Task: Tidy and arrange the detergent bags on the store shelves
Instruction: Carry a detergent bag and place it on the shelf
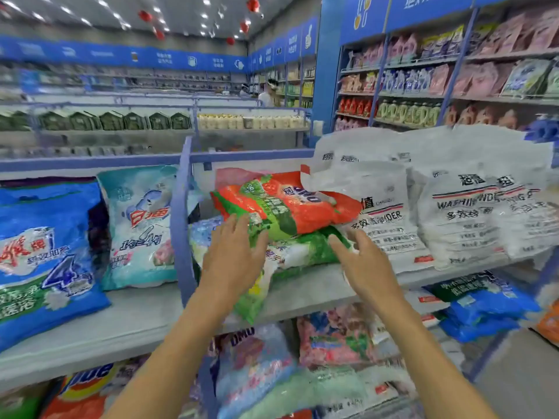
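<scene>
Partly hidden green bag (pixel 304 252) under left hand (pixel 234 258), orange bag (pixel 290 207) blurred

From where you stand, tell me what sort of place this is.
A shop, most likely a supermarket's laundry aisle: detergent bags lie stacked on a grey shelf, bottles fill the wall racks, and blue signs run above them.

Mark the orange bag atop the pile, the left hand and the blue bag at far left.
orange bag (pixel 290 207): head view, middle of its printed face.
left hand (pixel 234 252): head view, back of the hand.
blue bag (pixel 45 252): head view, centre of its front.
</scene>
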Motion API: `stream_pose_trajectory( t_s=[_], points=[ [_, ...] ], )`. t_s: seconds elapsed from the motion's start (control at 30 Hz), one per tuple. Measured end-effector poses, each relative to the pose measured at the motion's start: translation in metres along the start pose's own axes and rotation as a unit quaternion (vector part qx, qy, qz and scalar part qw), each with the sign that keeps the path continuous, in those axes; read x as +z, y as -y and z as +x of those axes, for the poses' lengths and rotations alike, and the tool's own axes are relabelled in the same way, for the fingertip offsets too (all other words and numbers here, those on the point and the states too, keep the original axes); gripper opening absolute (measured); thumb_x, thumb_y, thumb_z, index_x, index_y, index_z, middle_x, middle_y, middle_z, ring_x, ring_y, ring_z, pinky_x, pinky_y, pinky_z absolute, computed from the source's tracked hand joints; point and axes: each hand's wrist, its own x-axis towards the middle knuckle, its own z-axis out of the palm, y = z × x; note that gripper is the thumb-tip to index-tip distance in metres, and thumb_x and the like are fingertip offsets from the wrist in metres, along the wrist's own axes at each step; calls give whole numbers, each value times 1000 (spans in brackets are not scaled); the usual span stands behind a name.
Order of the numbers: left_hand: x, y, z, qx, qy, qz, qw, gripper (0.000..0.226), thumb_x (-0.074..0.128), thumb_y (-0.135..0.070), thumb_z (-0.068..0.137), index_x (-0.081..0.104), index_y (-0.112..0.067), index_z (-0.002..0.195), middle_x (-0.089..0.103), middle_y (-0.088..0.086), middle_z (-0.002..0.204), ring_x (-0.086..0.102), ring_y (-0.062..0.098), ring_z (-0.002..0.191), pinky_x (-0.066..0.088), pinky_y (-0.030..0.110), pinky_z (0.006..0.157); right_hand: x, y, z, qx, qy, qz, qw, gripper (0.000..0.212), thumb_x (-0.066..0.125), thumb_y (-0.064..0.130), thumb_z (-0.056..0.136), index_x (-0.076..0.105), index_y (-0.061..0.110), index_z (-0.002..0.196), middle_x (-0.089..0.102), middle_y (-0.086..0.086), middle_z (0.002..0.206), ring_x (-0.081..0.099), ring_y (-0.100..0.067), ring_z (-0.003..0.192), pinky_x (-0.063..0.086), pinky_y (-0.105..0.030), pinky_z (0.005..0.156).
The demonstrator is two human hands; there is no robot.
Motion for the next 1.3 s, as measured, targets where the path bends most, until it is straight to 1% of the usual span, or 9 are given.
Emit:
stream_pose_trajectory(
  t_s=[0.17,0.3,0.47,0.53,0.67,0.8,1.0,1.2,1.3],
  points=[
    [12,-12,46,-148,-39,-114,982,61,43,-55,103,45,-7,141,56,18,139,51,38,129,38,43,98,20,-13,66,100,49,121,986,53,60,55,95,64,13,127,68,3,115,65,-16,101,52,-36,87],
    [12,-9,75,-265,-39,-204,942,73,56,-58,96,41,-1,139,57,15,134,54,35,119,45,42,94,39,-4,95,204,130,314,918,33,65,33,99,58,8,119,69,-19,106,71,-32,96,60,-34,77],
    [11,-3,94,-311,-27,-256,915,81,70,-66,65,54,-5,115,66,7,99,64,29,95,54,42,84,52,4,119,226,158,409,870,20,73,31,93,58,20,100,70,-19,98,70,-35,97,57,-43,95],
    [14,1,97,-317,-20,-302,899,85,75,-65,47,64,-7,108,73,9,98,71,30,88,59,47,83,60,3,120,225,151,419,867,29,79,37,87,59,22,103,71,-14,101,71,-29,97,56,-42,96],
    [17,-29,68,-302,2,-408,862,41,89,-29,61,71,-11,93,76,9,85,74,29,75,64,47,70,70,-9,118,217,110,476,845,98,99,45,54,55,17,137,75,-9,117,76,-30,100,61,-52,86],
    [37,-47,25,-307,60,-527,791,63,86,-14,77,54,-6,130,77,10,100,77,19,71,61,36,55,56,-31,116,208,95,491,840,56,87,9,73,67,4,124,77,-19,108,75,-40,99,59,-57,89],
    [17,-40,3,-355,101,-550,749,40,66,-45,91,61,-11,112,77,19,84,77,32,78,64,36,64,21,-52,105,213,161,501,823,46,75,-2,67,69,-1,112,78,-19,97,76,-35,78,64,-44,70],
    [5,-39,-3,-307,103,-469,822,53,72,-57,79,70,-14,110,79,12,90,77,32,84,60,47,87,-16,-75,85,179,201,525,808,54,74,-3,64,69,-9,117,75,-23,104,74,-37,78,64,-49,72],
    [-4,-55,0,-210,144,-461,850,59,81,-68,63,79,-23,102,79,8,102,76,28,96,55,50,100,-45,-77,75,148,265,512,803,36,72,-6,61,78,0,96,75,-23,99,75,-37,76,64,-50,70]
  ],
)
